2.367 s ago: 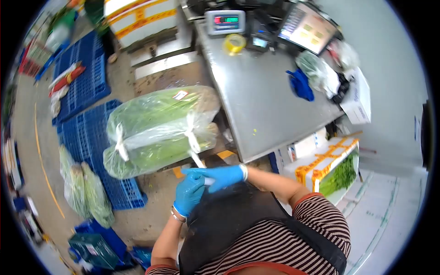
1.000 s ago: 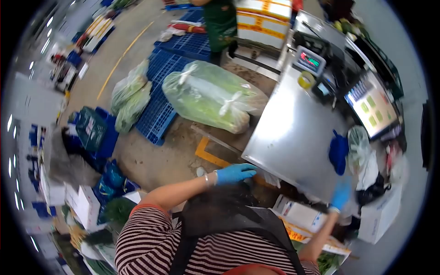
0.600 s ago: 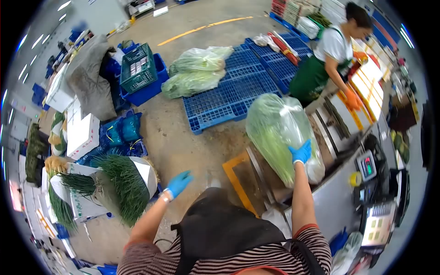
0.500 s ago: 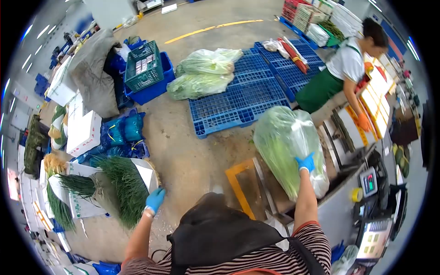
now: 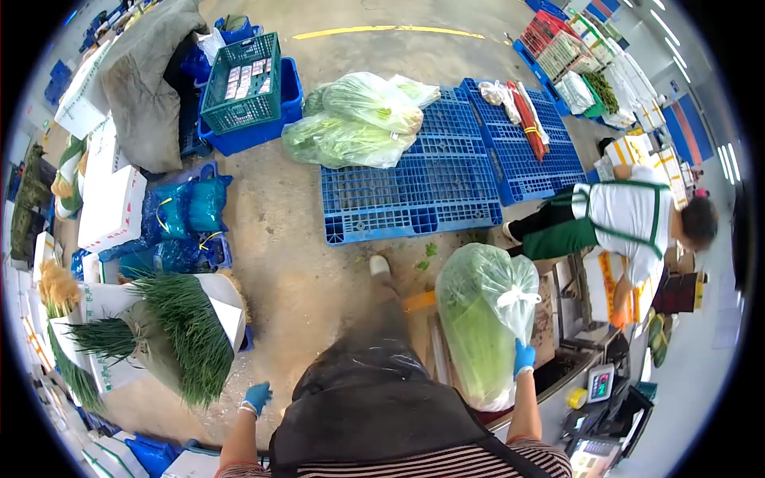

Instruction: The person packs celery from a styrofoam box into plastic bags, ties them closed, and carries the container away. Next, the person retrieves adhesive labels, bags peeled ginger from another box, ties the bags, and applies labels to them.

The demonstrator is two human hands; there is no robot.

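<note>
A clear plastic bag of long pale-green leafy vegetables (image 5: 474, 331), knotted in white near its upper right, rests over a metal frame beside the scale counter. My right hand (image 5: 523, 356), in a blue glove, grips the plastic at the bag's right side. My left hand (image 5: 256, 396), also blue-gloved, hangs free with its fingers loosely apart. Nearest to it, on the left, lies a large bundle of thin green stalks like chives (image 5: 187, 338), partly wrapped in white sheet.
Blue pallets (image 5: 410, 187) lie ahead, with more bagged greens (image 5: 358, 119) on one. A green crate (image 5: 241, 84) sits in a blue tub at the left. A co-worker in a green apron (image 5: 613, 219) bends over foam boxes at the right, near a digital scale (image 5: 600, 384).
My right hand has shifted from the bag's knot to its side. My left hand has moved down, away from the stalks. A foot now shows ahead, and the co-worker has bent over.
</note>
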